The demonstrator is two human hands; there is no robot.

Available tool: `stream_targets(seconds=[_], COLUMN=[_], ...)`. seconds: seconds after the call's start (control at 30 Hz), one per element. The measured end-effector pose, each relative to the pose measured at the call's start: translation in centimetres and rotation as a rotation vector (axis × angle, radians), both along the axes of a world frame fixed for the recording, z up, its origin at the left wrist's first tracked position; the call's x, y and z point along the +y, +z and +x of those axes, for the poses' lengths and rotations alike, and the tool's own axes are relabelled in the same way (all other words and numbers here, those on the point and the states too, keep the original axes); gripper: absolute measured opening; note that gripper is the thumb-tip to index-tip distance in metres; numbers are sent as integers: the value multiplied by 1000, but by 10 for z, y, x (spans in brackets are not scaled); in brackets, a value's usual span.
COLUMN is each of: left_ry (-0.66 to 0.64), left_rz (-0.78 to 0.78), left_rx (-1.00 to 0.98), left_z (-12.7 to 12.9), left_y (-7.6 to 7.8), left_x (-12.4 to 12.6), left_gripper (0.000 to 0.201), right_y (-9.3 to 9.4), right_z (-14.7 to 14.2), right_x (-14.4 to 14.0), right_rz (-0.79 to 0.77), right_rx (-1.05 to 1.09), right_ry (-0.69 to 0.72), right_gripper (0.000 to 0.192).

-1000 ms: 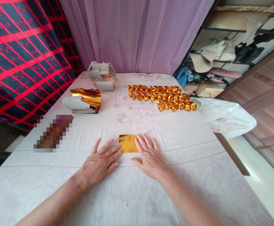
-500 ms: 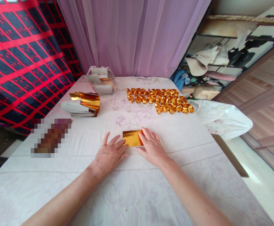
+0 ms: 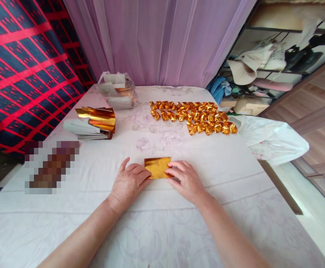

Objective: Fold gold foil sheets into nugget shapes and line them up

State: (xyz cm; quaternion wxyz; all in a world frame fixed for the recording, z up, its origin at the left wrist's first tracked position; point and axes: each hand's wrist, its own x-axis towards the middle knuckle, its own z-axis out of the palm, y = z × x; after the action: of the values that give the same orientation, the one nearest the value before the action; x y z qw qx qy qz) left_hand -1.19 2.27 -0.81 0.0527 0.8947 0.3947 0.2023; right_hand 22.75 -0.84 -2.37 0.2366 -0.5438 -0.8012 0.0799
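Left hand [image 3: 130, 182] and right hand [image 3: 187, 180] apparently pinch 1 gold sheet [image 3: 158, 168].

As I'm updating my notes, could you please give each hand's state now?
Left hand: closed at the gold sheet's near left corner, apparently holding it.
Right hand: half-curled, touching the sheet's right side; whether it grips cannot be told.

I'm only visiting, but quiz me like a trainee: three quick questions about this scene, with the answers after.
1. What do the left hand and right hand both touch? A: the white bag; B: the gold sheet; C: the cap.
2. Look at the folded gold pieces. True or false: they form a single row.
3. Fill in: beyond the table hangs a ____ curtain.

Key: 1 B; 2 false, several rows; 3 purple.
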Motion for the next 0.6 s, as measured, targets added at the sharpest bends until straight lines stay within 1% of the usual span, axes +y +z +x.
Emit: stream_targets(seconds=[0.1,0.2,0.3,0.4,0.6], left_ry=[-18,-24,-25,-14,25], left_rz=[70,94,76,48,-24], left_rx=[-8,-13,-19,-18,-52], left_z=[0,-1,-2,-3,-6], left_y=[1,1,-1,-2,-3], left_x=[0,0,1,2,4], left_gripper=[16,20,22,22,18], right_y=[0,0,0,1,0], right_z=[0,0,1,2,1], right_x=[-1,-2,-2,-2,-2], right_rz=[18,49,70,69,52], right_rx=[-1,3,39,65,47], right_ry=[16,29,10,-48,-116], right_gripper=[14,15,16,17,19])
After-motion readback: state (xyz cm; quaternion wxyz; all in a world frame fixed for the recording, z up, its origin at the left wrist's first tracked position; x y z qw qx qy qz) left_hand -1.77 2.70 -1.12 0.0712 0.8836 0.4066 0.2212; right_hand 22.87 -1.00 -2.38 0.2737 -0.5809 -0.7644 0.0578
